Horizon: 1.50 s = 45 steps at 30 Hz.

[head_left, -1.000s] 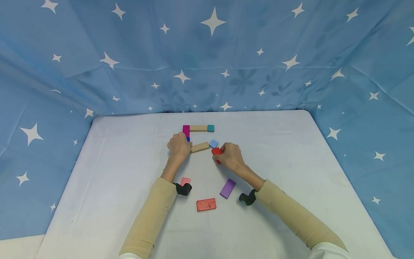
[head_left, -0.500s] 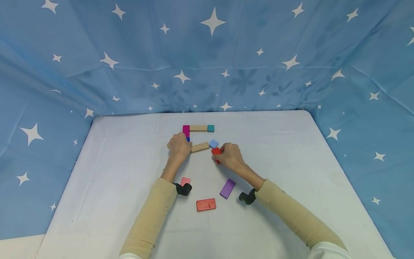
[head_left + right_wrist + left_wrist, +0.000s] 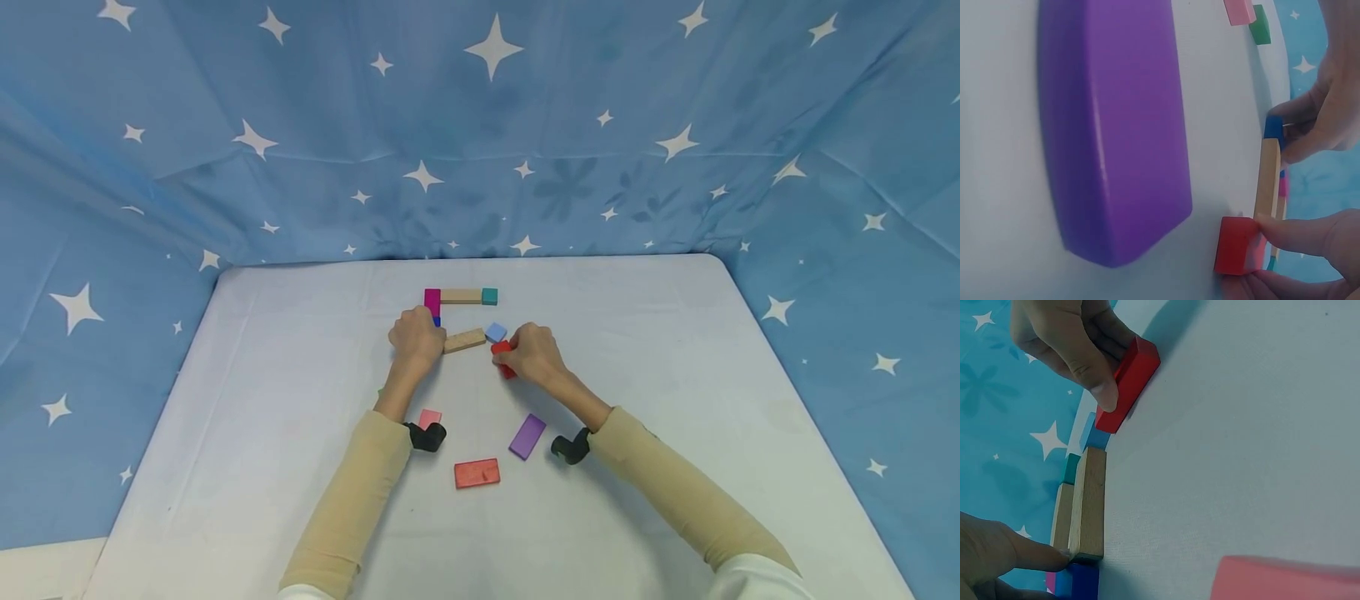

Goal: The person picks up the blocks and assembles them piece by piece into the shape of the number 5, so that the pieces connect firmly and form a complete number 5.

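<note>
In the head view my right hand (image 3: 536,354) pinches a red block (image 3: 503,358) between thumb and fingers. One end of it lies close to a light blue block (image 3: 496,332). My left hand (image 3: 417,337) grips a dark blue block (image 3: 1274,127), mostly covered by the hand in the head view. A plain wooden block (image 3: 465,340) runs slantwise from the left fingers toward the light blue block; the left wrist view shows the dark blue block at its near end. Behind stand a magenta block (image 3: 432,300), another wooden block (image 3: 461,297) and a teal block (image 3: 490,297), joined in a line.
Nearer the body lie a purple block (image 3: 527,437), a flat red block (image 3: 477,473) and a pink block (image 3: 430,418), partly behind the left wrist camera. A green block (image 3: 1260,25) shows beside the pink one in the right wrist view. A starry blue curtain (image 3: 480,200) borders the table.
The right hand has shifted very slightly away from the body with the red block in its fingers. The left hand and the other blocks stay where they were.
</note>
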Motion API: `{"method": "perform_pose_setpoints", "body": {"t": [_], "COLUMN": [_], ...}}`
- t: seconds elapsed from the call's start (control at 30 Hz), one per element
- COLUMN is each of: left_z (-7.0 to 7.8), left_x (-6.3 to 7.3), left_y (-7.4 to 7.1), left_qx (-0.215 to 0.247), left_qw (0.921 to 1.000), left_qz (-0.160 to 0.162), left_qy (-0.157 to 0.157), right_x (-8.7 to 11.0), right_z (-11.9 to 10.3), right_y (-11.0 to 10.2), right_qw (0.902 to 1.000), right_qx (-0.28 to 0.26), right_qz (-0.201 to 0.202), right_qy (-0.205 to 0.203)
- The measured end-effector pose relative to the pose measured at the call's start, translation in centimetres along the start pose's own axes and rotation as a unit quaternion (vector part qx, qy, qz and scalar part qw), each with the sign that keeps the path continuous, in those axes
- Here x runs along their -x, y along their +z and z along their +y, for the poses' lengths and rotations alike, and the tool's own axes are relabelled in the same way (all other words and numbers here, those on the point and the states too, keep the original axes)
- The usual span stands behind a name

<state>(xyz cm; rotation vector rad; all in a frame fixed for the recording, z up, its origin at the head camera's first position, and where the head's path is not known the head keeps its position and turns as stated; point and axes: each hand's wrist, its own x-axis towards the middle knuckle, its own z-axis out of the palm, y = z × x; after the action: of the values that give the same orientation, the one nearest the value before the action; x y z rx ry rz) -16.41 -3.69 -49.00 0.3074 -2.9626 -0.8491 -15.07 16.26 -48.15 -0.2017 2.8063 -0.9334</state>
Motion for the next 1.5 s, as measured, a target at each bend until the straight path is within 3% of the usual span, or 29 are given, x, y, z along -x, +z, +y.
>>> {"method": "perform_pose_setpoints", "body": {"t": [0.2, 0.4, 0.7, 0.87, 1.17, 1.5], "left_z": [-0.3, -0.8, -1.2, -1.0, 2.0, 5.4], "left_x": [-0.1, -0.2, 0.3, 1.3, 5.1, 10.8], "left_y": [-0.2, -0.2, -0.1, -0.4, -2.3, -0.8], "left_qx": [0.0, 0.013, 0.05, 0.032, 0.026, 0.047], "left_qw": [0.9999, 0.9979, 0.9958, 0.9969, 0.9994, 0.9951], "left_qz": [-0.008, -0.036, -0.044, -0.036, -0.02, -0.071], "left_qy": [-0.014, -0.052, -0.064, -0.063, -0.009, 0.051], "right_x": [0.1, 0.2, -0.1, -0.2, -0.5, -1.1], "right_z": [-0.3, -0.1, -0.1, -0.2, -0.2, -0.3], "right_y": [0.2, 0.7, 0.6, 0.4, -0.4, -0.8], "right_qw": [1.0, 0.9999, 0.9994, 0.9988, 0.9981, 0.9973], "right_qx": [0.006, 0.005, 0.031, 0.038, 0.044, 0.058], "right_qz": [0.004, -0.001, -0.016, -0.03, -0.036, -0.041], "right_qy": [-0.003, -0.01, -0.001, 0.01, 0.023, 0.016]}}
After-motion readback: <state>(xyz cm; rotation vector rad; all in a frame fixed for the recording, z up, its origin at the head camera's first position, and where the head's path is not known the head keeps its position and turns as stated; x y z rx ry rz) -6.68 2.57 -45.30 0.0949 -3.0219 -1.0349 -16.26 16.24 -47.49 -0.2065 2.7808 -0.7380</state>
